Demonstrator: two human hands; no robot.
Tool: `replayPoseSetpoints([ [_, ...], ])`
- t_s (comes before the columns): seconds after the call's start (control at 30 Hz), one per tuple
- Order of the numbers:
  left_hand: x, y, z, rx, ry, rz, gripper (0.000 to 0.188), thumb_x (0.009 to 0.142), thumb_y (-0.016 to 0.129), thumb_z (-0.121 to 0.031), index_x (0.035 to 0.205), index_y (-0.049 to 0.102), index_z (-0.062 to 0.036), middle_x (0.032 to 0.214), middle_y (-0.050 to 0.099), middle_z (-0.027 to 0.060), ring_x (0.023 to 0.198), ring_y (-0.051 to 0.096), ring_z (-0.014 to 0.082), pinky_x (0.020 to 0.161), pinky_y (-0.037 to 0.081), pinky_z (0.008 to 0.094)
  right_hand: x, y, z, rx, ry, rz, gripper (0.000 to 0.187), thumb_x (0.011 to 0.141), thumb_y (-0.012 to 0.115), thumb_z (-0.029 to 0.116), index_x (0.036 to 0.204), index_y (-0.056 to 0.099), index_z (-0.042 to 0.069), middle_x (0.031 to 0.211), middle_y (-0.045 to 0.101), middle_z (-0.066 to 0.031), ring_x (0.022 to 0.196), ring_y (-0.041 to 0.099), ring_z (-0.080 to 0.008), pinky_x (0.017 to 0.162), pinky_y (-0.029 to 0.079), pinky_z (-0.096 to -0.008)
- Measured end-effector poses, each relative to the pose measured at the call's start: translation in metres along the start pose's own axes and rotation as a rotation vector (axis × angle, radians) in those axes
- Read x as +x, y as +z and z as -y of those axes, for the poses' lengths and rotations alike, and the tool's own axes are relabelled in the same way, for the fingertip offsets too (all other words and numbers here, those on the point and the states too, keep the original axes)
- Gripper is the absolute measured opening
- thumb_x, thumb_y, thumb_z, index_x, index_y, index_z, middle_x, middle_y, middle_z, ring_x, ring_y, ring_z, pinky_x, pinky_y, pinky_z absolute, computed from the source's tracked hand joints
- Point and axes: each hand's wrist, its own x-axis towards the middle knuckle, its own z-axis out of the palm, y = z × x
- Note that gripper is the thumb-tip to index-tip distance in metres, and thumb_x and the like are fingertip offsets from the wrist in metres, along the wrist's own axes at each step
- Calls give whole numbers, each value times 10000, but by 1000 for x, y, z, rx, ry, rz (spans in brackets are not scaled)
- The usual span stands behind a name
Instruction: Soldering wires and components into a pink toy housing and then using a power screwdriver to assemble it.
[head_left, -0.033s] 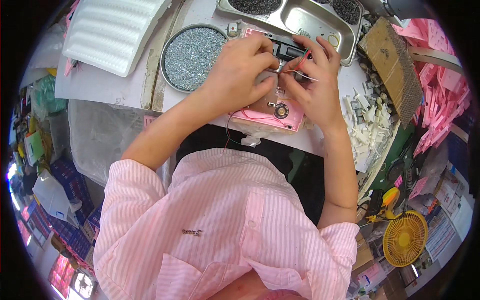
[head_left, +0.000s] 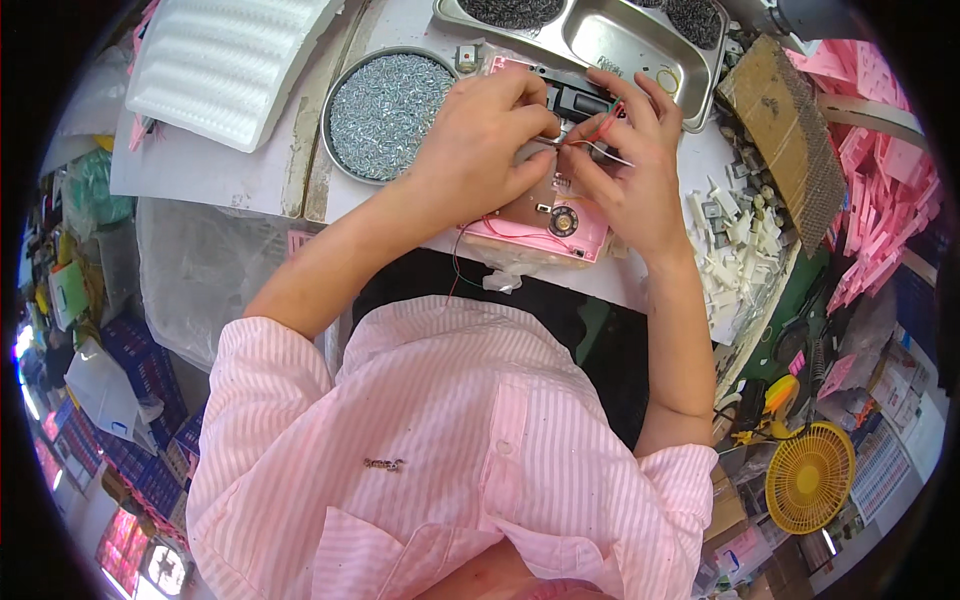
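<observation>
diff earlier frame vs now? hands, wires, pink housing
Nothing visibly changed. Both the left hand and the right hand pinch the thin wires over the pink housing, same grip and place in both frames. The round tray of screws and the pile of white parts sit where they were.

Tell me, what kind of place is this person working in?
Most likely a small-parts assembly bench in a workshop or factory. A round pan of tiny screws sits by the left hand, both hands work thin wires over a pink plastic casing, and white plastic parts lie heaped beside the right hand.
</observation>
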Motion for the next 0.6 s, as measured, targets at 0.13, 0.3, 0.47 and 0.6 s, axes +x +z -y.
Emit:
replayPoseSetpoints([
  [0.13,3,1,-2,27,-11,46,158,760,749,-112,892,684,-54,1061,601,82,1010,600,298,893,454,424,-2,1,0,33,27,-6,125,739,760,154,835,723,83,1378,592,-86,1351,338,-428,1127,306,-517],
  [0.3,0,4,4,-37,15,-1,135,772,746,-70,882,679,-34,1085,604,90,998,614,294,871,484,399,-4,0,-1,32,55,-8,125,734,765,150,832,724,85,1379,591,-85,1353,341,-427,1124,313,-517],
  [0.47,-7,6,7,-135,-17,-35,144,772,733,-1,902,671,-11,1128,596,125,989,639,273,832,528,353,-2,-1,5,1,43,-28,131,720,773,147,829,729,88,1368,596,-93,1344,356,-423,1115,327,-505],
  [0.6,-4,8,3,-211,-47,-150,150,739,735,-55,856,647,-24,1121,591,110,938,630,278,832,510,370,2,8,6,-8,-12,-86,134,709,778,147,820,728,90,1333,616,-97,1321,385,-423,1104,337,-501],
])
